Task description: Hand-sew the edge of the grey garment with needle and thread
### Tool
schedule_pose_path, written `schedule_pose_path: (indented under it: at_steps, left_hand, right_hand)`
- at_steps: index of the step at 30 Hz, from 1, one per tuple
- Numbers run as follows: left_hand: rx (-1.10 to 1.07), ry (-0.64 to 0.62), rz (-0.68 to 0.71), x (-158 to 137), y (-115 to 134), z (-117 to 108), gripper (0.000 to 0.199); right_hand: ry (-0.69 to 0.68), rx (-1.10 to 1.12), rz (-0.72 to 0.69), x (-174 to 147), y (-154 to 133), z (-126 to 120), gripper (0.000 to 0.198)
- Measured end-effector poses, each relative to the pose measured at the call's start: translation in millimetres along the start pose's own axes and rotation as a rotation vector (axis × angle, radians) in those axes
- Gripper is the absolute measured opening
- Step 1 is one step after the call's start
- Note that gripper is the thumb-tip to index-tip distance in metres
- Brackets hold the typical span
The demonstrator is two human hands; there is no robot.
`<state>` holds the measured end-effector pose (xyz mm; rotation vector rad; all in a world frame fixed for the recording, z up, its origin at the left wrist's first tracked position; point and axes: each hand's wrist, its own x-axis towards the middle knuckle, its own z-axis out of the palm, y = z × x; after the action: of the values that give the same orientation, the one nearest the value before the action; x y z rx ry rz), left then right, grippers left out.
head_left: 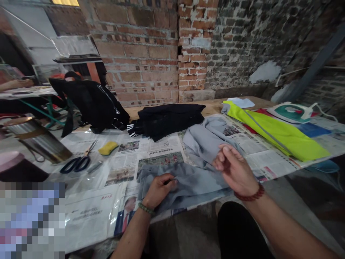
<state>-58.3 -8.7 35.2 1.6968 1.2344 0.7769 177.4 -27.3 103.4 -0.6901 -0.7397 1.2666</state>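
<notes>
Grey cloth (198, 181), near desk (214, 105) edge
It is pinched by the left hand (162, 187), likely for steadiness; right hand (235, 168) raised, grip closed (contents cannot be told).

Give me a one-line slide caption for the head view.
Left hand on gray fabric, right hand held above the newspaper-covered table, scissors and yellow sponge at left.

The cloth (190, 180) is grey, the sponge (108, 148) yellow.

the table (214, 105), spread with newspaper (86, 210), bears grey cloth (195, 178), scissors (85, 157), a yellow sponge (108, 148), black cloth (169, 120) and a neon-yellow garment (275, 133).
</notes>
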Motion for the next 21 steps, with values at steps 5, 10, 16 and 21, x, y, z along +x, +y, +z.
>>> schedule_pose_path:
  at_steps: [5, 10, 16, 21]
  left_hand:
    - [0.011, 0.031, 0.001, -2, 2, -1, 0.015]
    - [0.048, 0.057, 0.087, -2, 2, -2, 0.018]
    - [0.048, 0.056, 0.071, -3, 1, -2, 0.016]
    - [-0.005, 0.035, -0.009, -3, -3, -2, 0.014]
  right_hand:
    - [0.040, 0.000, -0.080, -5, -30, -18, 0.013]
    - [0.109, 0.015, -0.134, -13, -49, -39, 0.014]
    - [0.179, 0.003, -0.192, -22, -63, -62, 0.010]
    - [0.283, 0.010, -0.223, -25, -71, -77, 0.007]
